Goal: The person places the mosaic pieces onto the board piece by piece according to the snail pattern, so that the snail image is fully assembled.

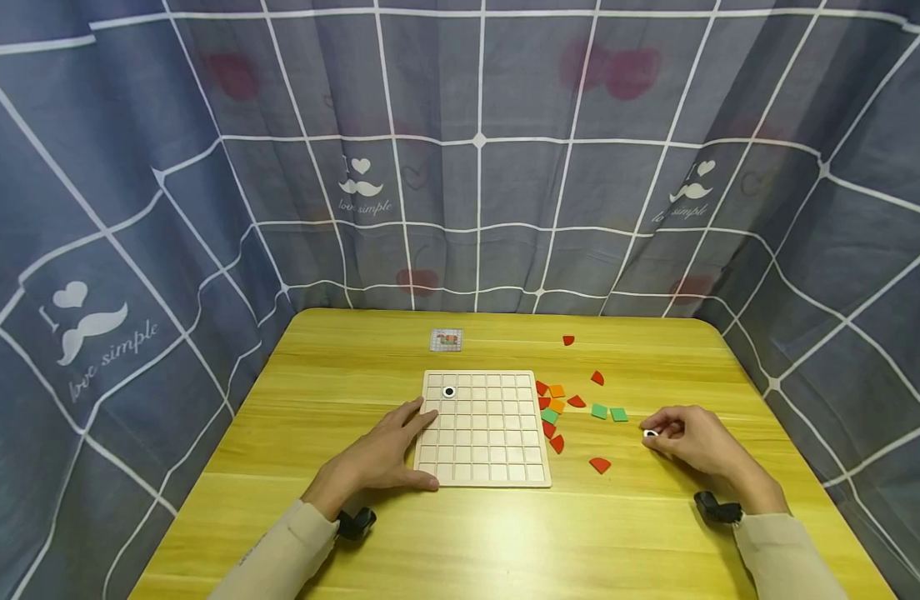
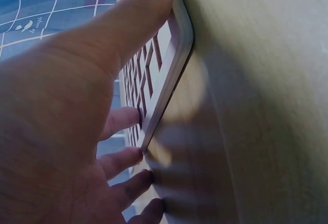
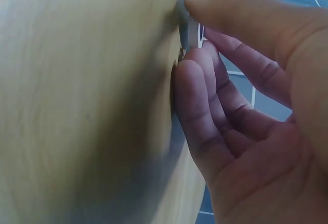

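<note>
A pale wooden grid board (image 1: 482, 444) lies on the table, with one round black-and-white eye piece (image 1: 448, 392) in a cell near its upper left. My left hand (image 1: 388, 450) rests along the board's left edge, fingers spread; in the left wrist view the thumb (image 2: 138, 19) lies over the board's corner and the fingertips touch its rim. Off to the right, my right hand (image 1: 688, 437) pinches a second round eye piece (image 1: 650, 433) between thumb and fingers. The right wrist view shows this white piece (image 3: 193, 32) edge-on, close to the tabletop.
Red quarter-round pieces (image 1: 599, 465), orange squares (image 1: 557, 391) and green squares (image 1: 618, 414) lie scattered right of the board, some against its edge. Behind the board lies a small picture card (image 1: 447, 339). A blue checked curtain (image 1: 437, 183) surrounds the table (image 1: 505, 542).
</note>
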The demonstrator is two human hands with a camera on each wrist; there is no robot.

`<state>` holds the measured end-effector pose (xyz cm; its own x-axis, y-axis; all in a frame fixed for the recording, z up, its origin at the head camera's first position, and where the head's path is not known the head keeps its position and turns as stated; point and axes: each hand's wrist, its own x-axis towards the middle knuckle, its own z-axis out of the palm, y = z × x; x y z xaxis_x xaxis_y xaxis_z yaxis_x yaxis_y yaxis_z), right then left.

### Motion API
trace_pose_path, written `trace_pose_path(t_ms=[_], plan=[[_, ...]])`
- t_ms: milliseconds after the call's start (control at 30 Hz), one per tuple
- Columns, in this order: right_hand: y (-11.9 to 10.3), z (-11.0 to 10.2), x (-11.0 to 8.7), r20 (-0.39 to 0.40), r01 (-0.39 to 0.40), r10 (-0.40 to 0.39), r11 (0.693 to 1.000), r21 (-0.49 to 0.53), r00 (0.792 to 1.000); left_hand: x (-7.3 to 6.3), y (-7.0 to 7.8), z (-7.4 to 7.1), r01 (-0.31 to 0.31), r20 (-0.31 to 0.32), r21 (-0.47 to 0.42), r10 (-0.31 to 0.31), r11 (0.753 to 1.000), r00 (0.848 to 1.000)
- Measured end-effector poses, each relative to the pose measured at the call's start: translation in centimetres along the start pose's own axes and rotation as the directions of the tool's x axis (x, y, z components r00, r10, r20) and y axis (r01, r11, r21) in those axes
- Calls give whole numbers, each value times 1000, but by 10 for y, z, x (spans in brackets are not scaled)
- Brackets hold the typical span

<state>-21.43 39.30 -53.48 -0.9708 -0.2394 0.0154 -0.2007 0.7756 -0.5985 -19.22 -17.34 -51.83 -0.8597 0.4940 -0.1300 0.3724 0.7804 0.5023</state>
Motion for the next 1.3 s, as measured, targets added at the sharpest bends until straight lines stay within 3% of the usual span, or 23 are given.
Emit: trace_pose_path(t_ms=[467,667,1033,1300], plan=[[-32,4,16,-2,23,-23,1000,21,1000,0,1,-1,-7,0,5,7,1000,1000],[-49,11,32,13,84,-85,995,53,996,0,1,-1,-8,1,9,8,1000,1000],[-92,35,72,50,186,-190,979,84,980,2,1,-1,-11,7,17,11,1000,1000],[-125,66,101,94,264,-273,960,95,957,2,2,0,-2,15,10,1,1000,1000]])
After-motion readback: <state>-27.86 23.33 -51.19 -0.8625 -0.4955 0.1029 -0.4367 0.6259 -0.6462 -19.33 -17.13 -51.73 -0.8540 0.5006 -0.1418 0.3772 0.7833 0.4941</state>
